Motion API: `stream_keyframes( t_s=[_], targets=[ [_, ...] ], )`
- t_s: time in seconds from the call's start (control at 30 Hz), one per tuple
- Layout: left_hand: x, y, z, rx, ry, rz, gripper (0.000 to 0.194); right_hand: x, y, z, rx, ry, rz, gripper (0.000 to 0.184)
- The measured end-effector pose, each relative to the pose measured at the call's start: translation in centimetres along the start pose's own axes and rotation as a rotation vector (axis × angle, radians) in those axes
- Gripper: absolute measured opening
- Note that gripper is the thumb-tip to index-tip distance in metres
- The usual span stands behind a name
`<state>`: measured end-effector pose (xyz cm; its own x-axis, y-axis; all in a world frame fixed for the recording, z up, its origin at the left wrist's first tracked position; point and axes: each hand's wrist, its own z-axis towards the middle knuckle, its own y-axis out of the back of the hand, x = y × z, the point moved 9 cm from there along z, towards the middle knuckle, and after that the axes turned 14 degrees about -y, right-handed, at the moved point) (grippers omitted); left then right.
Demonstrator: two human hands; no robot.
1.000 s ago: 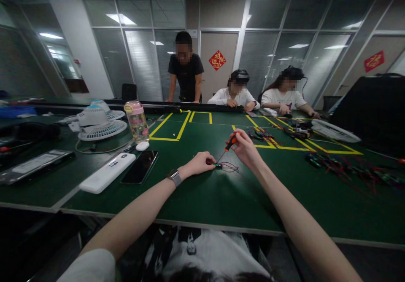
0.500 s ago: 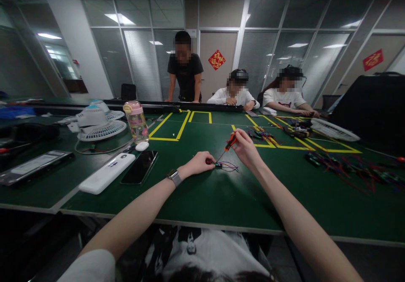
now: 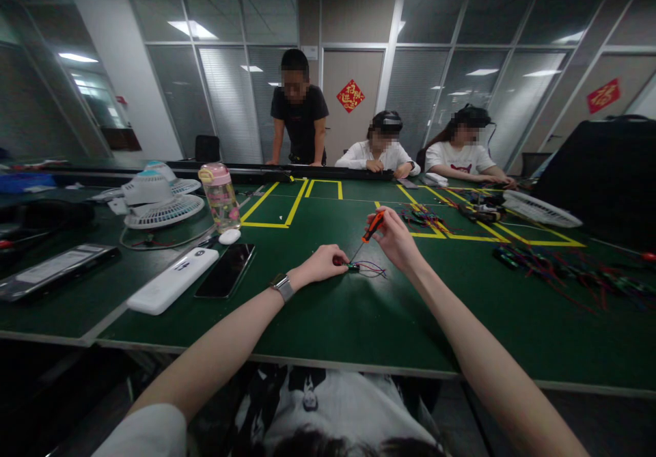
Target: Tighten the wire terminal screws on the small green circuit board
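Note:
In my right hand is a screwdriver with an orange and black handle, tilted so its shaft runs down to the left. Its tip meets a small green circuit board low over the green table. My left hand pinches the board's left end; the fingers cover part of it. Thin red and dark wires loop out from the board's right side. Whether the tip sits in a screw is too small to tell.
Left of my hands lie a black phone, a white power bank, a bottle and white fans. Wired boards lie in a heap at right, others beyond my right hand. Several people are across the table.
My hands, the screwdriver and the board keep nearly the same position. The handle appears slightly turned in my right fingers. At far right, a co-worker's hands have drawn together.

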<state>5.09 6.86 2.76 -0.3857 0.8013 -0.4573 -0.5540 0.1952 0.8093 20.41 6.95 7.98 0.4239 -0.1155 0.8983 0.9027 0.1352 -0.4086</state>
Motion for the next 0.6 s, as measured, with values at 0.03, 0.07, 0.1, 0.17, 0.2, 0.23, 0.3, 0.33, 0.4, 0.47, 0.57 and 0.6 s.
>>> stream_keyframes(
  t_s=[0.03,0.07,0.1,0.17,0.2,0.23,0.3,0.33,0.4,0.47,0.57,0.6],
  targets=[
    [-0.02,0.01,0.01,0.0,0.002,0.005,0.018,0.1,0.07,-0.05,-0.009,0.011,-0.015,0.027],
    [-0.04,0.01,0.02,0.0,0.005,0.008,0.018,0.18,0.1,-0.09,-0.014,0.018,-0.027,0.026],
    [-0.06,0.02,0.02,-0.001,0.006,0.007,0.018,0.21,0.1,-0.12,-0.013,0.019,-0.034,0.026],
    [-0.08,-0.01,0.04,-0.002,0.006,0.0,0.019,0.14,0.01,-0.12,-0.001,0.011,-0.038,0.028],
    [-0.07,-0.01,0.04,-0.003,0.007,-0.001,0.019,0.1,-0.06,-0.11,0.007,0.006,-0.036,0.029],
    [-0.05,-0.02,0.04,-0.005,0.007,-0.001,0.018,0.06,-0.14,-0.09,0.016,0.002,-0.035,0.03],
    [0.04,-0.04,0.05,-0.007,0.006,-0.002,0.018,0.03,-0.32,-0.07,0.034,0.001,-0.031,0.03],
    [0.09,-0.06,0.05,-0.009,0.005,-0.003,0.018,0.02,-0.41,-0.07,0.04,0.001,-0.028,0.028],
    [0.21,-0.13,0.07,-0.01,0.0,-0.008,0.018,0.04,-0.53,-0.1,0.045,0.002,-0.02,0.025],
    [0.29,-0.19,0.07,-0.01,-0.004,-0.017,0.019,0.17,-0.53,-0.2,0.038,0.014,-0.013,0.024],
    [0.32,-0.22,0.06,-0.008,-0.01,-0.027,0.019,0.52,-0.39,-0.36,0.019,0.042,-0.027,0.023],
    [0.31,-0.21,0.05,-0.009,-0.011,-0.028,0.019,0.61,-0.31,-0.38,0.01,0.048,-0.036,0.023]
  ],
)
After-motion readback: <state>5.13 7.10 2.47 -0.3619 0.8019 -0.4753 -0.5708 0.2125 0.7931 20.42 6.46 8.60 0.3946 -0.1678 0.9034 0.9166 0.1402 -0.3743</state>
